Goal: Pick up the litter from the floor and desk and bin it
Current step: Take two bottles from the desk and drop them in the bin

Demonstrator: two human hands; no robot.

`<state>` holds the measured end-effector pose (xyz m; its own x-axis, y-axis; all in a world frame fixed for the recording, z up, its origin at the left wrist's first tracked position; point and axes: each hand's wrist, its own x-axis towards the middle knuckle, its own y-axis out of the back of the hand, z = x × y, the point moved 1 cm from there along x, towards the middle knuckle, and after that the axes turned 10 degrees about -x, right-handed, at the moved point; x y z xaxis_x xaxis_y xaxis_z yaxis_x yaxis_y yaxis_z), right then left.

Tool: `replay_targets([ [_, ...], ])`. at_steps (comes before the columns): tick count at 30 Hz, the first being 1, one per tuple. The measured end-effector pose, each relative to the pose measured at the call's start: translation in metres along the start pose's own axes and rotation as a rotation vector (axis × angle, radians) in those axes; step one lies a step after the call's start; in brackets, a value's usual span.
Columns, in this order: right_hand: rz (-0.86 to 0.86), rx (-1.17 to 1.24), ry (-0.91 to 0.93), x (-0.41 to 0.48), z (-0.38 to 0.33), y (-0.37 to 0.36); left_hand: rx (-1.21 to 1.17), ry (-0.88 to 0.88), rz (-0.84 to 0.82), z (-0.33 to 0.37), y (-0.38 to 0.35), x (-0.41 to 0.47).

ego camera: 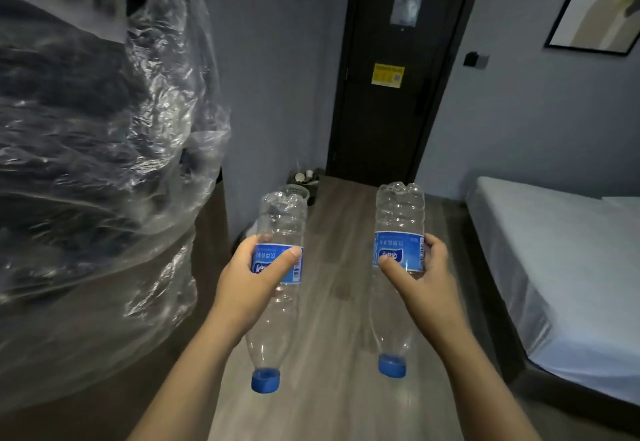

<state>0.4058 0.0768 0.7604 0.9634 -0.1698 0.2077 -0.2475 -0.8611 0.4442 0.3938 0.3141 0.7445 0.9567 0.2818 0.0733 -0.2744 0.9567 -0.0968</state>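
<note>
Two bottles (280,218) (400,212) between sheeting (104,163) and bed (554,250)

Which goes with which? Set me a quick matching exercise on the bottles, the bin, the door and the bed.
Things:
1 bottles
2 bin
3 door
4 bed

Place or state:
A black, yellow sticker on it
B on the floor beside the door
C on the right, pale sheet
D cap down, one in the left hand, one in the right hand

Pairs: 1-D, 2-B, 3-A, 4-C
</note>
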Motion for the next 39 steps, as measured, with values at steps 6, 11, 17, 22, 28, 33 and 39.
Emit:
replay_targets([
  [6,0.039,-0.046,-0.035,0.107,0.021,0.011,0.043,0.029,0.007,-0.009,-0.065,0.104],
  [11,0.036,0.001,-0.085,0.183,0.053,0.012,0.062,0.064,-0.03,-0.026,-0.121,0.175],
  [17,0.02,0.014,-0.075,0.301,0.097,0.002,0.107,0.091,-0.042,-0.051,-0.179,0.274],
  [22,-0.066,0.039,-0.082,0.414,0.117,0.0,0.139,0.062,-0.031,-0.054,-0.226,0.361],
  [28,-0.2,0.084,-0.087,0.525,0.135,-0.035,0.159,0.099,0.02,-0.074,-0.243,0.453],
  [33,-0.271,0.055,-0.106,0.613,0.152,-0.087,0.137,0.123,0.101,-0.093,-0.248,0.539],
  [39,-0.322,-0.003,-0.166,0.72,0.158,-0.16,0.12,0.181,0.084,-0.113,-0.236,0.665],
])
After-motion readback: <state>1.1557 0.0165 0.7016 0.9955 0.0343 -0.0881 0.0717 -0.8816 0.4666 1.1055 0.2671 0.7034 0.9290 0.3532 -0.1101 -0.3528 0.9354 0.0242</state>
